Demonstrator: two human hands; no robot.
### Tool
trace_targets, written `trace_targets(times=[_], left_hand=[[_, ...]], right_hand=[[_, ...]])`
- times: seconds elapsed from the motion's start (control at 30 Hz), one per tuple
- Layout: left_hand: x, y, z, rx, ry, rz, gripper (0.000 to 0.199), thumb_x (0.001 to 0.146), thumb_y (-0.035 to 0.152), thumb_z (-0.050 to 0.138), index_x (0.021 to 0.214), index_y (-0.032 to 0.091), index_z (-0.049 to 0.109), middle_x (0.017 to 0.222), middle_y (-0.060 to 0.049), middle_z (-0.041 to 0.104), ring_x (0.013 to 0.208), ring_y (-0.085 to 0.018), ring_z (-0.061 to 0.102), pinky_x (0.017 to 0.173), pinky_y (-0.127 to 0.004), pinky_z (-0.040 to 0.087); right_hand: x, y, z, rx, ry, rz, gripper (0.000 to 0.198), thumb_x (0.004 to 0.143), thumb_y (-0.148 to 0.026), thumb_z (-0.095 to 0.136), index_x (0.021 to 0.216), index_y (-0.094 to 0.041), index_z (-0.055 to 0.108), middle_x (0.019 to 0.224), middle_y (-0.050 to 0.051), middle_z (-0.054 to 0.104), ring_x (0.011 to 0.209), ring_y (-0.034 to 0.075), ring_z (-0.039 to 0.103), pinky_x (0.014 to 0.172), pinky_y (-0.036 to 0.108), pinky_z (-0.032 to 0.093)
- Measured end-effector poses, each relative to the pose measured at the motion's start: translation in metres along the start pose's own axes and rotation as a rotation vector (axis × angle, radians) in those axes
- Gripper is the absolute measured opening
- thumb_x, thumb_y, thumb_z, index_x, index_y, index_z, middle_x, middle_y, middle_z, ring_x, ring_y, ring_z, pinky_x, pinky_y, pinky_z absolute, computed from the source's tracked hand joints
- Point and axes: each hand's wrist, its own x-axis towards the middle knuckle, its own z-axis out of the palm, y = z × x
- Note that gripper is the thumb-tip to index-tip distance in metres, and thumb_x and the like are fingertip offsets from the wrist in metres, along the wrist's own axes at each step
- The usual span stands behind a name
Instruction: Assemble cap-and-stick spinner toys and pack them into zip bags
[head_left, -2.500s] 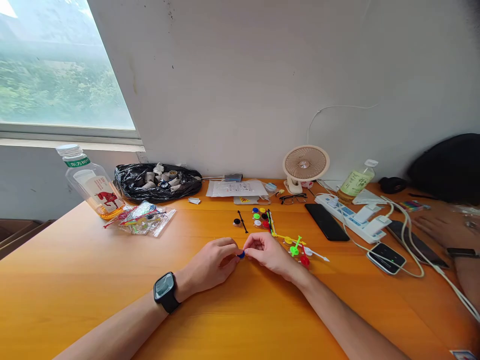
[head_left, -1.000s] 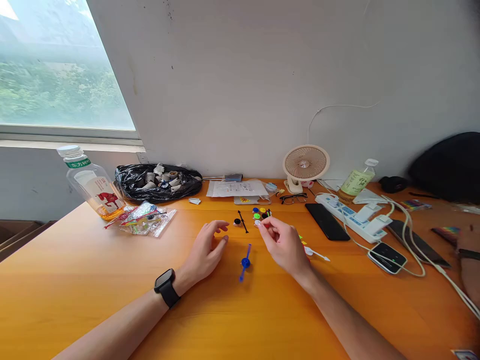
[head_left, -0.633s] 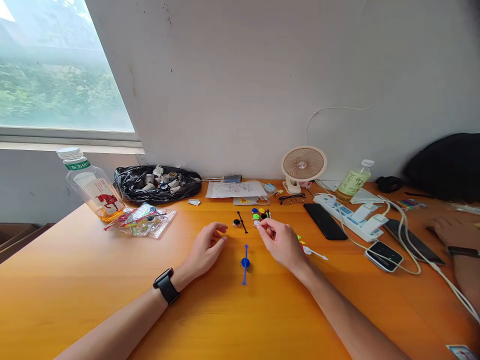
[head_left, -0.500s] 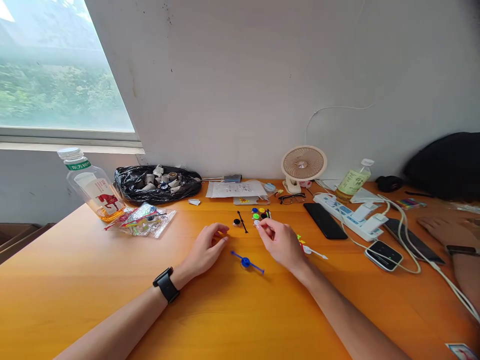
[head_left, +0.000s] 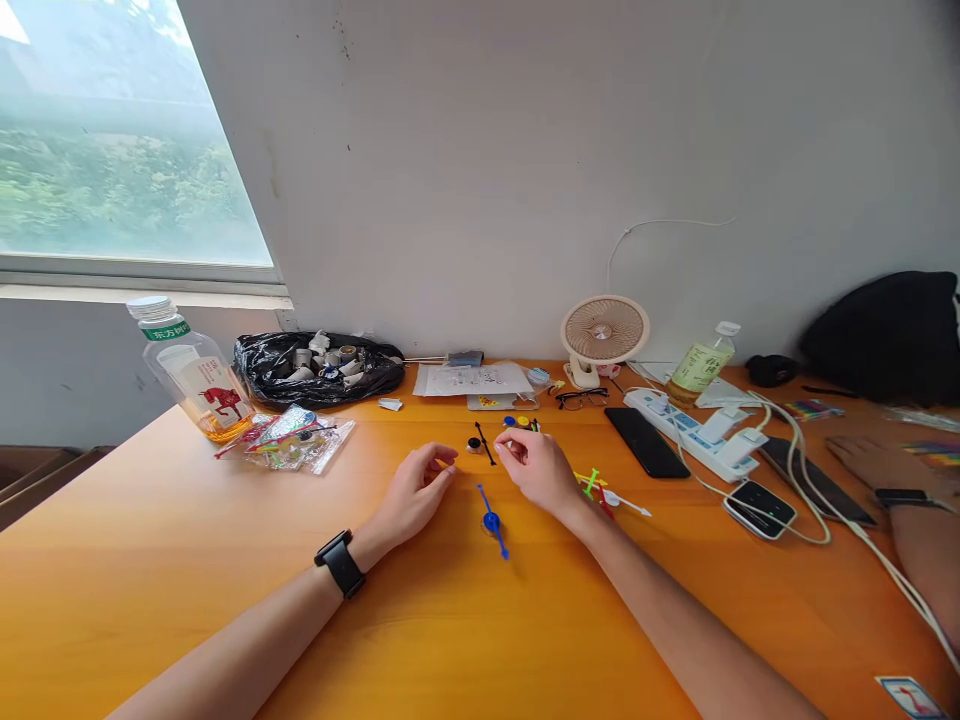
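On the table between my hands sits a blue arrow spinner (head_left: 492, 522), its long pointer lying across a small round base. My left hand (head_left: 417, 484) rests to its left, thumb and curled fingers apart, holding nothing. Above and right of the spinner, my right hand (head_left: 536, 465) has thumb and fingers pinched together; anything between the tips is too small to make out. A black pointer (head_left: 485, 443) lies beside a small round black-and-white piece (head_left: 473, 444). Beyond my right hand, blue (head_left: 510, 421) and yellow (head_left: 523, 422) round pieces show, others being partly hidden.
White, green, yellow and red pointers (head_left: 626, 502) lie right of my right hand. Farther right are a phone (head_left: 646, 442), a power strip (head_left: 690, 436) with cables and another person's hand (head_left: 862, 462). A fan (head_left: 604, 330) stands behind; a bottle (head_left: 199, 375) and plastic packets (head_left: 300, 445) are left.
The blue pointer has turned on its base, from slanting sideways to nearly lengthwise. My right hand has shifted slightly left, now covering some round pieces. My left hand stays put.
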Motion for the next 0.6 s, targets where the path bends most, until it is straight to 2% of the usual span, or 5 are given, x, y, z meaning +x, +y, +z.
trace_targets(times=[0.13,0.27,0.43,0.6], left_hand=[[0.001,0.0,0.0,0.002,-0.001,-0.01,0.027,0.096,0.04,0.056,0.11,0.02,0.068,0.112,-0.009,0.071,0.095,-0.023,0.064,0.084,-0.036,0.052],[0.002,0.0,0.0,-0.007,-0.002,-0.014,0.027,0.096,0.041,0.056,0.109,0.02,0.067,0.112,-0.008,0.07,0.093,-0.022,0.063,0.082,-0.035,0.051],[0.002,0.002,0.0,-0.026,0.026,-0.007,0.026,0.095,0.039,0.056,0.109,0.02,0.067,0.111,-0.007,0.07,0.086,-0.02,0.063,0.08,-0.033,0.052],[0.002,-0.005,-0.001,-0.007,0.061,-0.026,0.033,0.096,0.038,0.056,0.121,0.019,0.065,0.106,-0.007,0.068,0.081,-0.019,0.062,0.077,-0.033,0.053]], right_hand=[[0.018,-0.014,-0.005,-0.254,-0.141,-0.02,0.017,0.097,-0.026,0.058,0.098,-0.023,0.074,0.077,0.002,0.074,0.07,0.017,0.064,0.062,0.027,0.036],[0.036,-0.023,0.002,-0.45,-0.231,0.003,0.016,0.096,-0.024,0.06,0.101,-0.021,0.075,0.096,0.009,0.079,0.088,0.024,0.072,0.069,0.029,0.041],[0.049,-0.027,0.018,-0.483,-0.279,0.012,0.015,0.094,-0.016,0.06,0.093,-0.015,0.076,0.096,0.018,0.078,0.092,0.03,0.074,0.076,0.032,0.044],[0.05,-0.033,0.018,-0.41,-0.351,-0.048,0.014,0.093,-0.017,0.061,0.089,-0.018,0.075,0.092,0.012,0.078,0.087,0.026,0.072,0.07,0.03,0.04]])
